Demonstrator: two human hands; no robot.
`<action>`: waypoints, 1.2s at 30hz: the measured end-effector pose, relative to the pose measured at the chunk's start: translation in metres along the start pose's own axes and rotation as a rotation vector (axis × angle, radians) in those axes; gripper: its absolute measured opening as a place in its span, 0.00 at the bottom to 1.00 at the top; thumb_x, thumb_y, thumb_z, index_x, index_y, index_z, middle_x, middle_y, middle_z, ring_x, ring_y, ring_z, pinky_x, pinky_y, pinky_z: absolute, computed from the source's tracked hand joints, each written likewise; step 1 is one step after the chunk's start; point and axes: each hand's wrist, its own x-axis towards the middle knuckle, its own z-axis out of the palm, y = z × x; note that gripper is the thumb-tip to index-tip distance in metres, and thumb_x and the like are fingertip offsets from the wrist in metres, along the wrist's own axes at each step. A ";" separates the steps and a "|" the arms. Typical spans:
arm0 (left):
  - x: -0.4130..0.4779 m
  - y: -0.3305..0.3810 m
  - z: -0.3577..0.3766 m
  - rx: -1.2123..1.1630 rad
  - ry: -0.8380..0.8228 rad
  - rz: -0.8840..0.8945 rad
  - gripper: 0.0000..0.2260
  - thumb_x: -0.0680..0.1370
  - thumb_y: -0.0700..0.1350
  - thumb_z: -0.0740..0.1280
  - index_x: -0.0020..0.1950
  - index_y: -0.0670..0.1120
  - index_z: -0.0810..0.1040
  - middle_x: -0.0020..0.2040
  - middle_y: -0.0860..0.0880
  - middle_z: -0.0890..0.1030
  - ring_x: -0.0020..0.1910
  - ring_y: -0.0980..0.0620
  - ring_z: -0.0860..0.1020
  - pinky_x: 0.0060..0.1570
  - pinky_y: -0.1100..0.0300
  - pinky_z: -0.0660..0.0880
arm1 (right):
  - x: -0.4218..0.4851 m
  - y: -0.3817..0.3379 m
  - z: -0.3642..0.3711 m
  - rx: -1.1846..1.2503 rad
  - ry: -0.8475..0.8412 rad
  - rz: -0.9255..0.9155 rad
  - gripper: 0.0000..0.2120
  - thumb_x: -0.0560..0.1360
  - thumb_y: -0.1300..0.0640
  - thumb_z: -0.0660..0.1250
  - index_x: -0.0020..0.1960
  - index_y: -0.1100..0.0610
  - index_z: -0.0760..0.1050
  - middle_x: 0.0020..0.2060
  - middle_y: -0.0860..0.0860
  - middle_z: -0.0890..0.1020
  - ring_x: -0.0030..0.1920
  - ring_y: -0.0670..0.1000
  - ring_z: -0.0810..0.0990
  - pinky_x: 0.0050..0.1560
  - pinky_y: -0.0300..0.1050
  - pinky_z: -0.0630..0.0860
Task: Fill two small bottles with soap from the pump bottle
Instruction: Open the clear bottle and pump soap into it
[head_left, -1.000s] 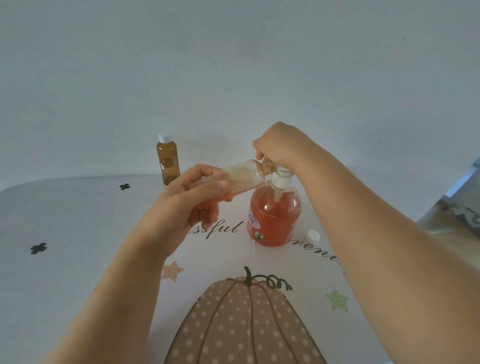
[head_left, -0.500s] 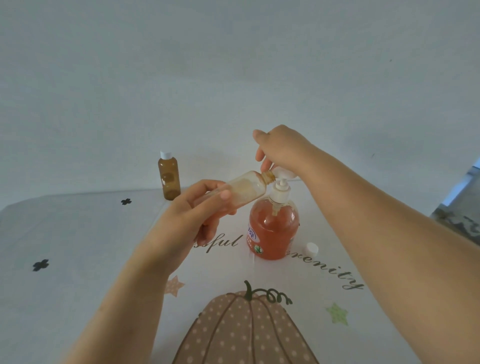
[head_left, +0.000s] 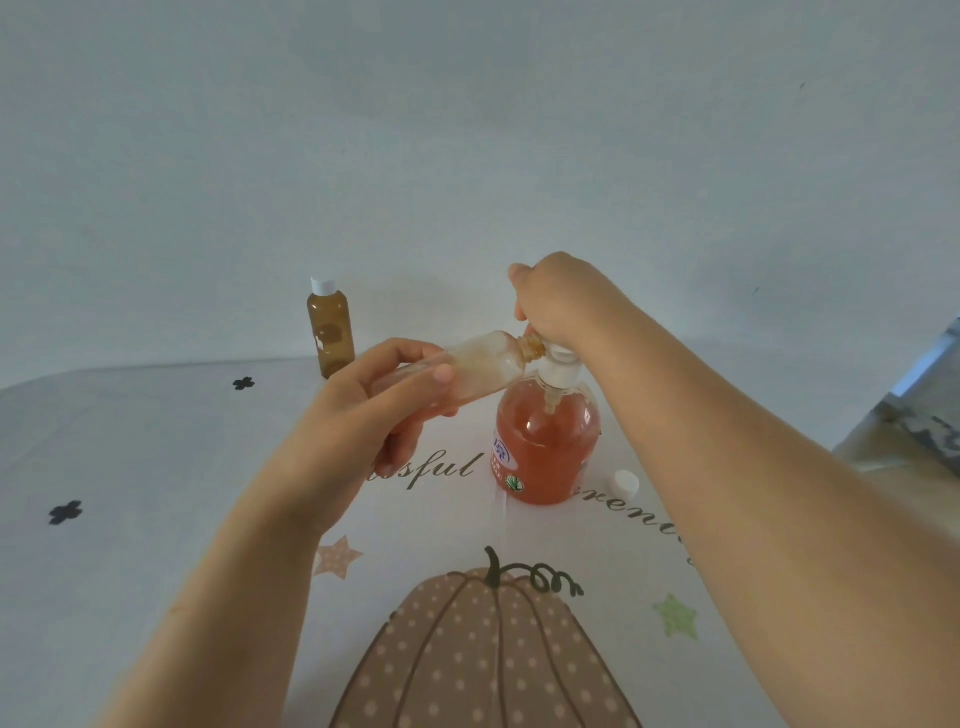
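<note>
The left hand holds the clear bottle above the bench, fingers and thumb wrapped round its lower half. The bottle lies nearly level, its open neck touching the spout of the pump bottle. Its walls are smeared with pale orange; how much soap sits inside is hard to tell. The right hand rests on the pump head, fingers curled down over it. The pump bottle stands upright on the bench, filled almost to the shoulder with orange-red soap. A loose white cap lies just right of its base. An amber bottle, closed with a white cap, stands upright at the far edge, well apart to the left.
</note>
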 end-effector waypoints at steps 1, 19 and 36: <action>0.000 0.000 0.000 0.000 -0.003 -0.002 0.19 0.68 0.59 0.71 0.52 0.49 0.81 0.38 0.42 0.81 0.24 0.52 0.64 0.26 0.61 0.59 | 0.001 0.000 0.001 -0.012 -0.028 0.017 0.19 0.84 0.54 0.50 0.59 0.61 0.78 0.40 0.53 0.81 0.36 0.53 0.77 0.49 0.47 0.75; -0.002 0.004 0.006 -0.058 0.014 0.020 0.17 0.66 0.58 0.74 0.49 0.52 0.82 0.40 0.42 0.81 0.27 0.52 0.71 0.27 0.63 0.69 | -0.005 -0.006 -0.011 -0.033 0.041 -0.006 0.12 0.82 0.62 0.50 0.53 0.59 0.72 0.40 0.51 0.78 0.36 0.51 0.75 0.36 0.44 0.68; 0.000 -0.002 0.001 -0.092 -0.022 -0.040 0.13 0.70 0.50 0.75 0.51 0.48 0.82 0.44 0.44 0.82 0.32 0.48 0.77 0.30 0.59 0.75 | -0.007 0.002 -0.002 -0.017 0.003 -0.019 0.16 0.80 0.61 0.56 0.53 0.60 0.82 0.50 0.54 0.86 0.42 0.55 0.80 0.47 0.47 0.75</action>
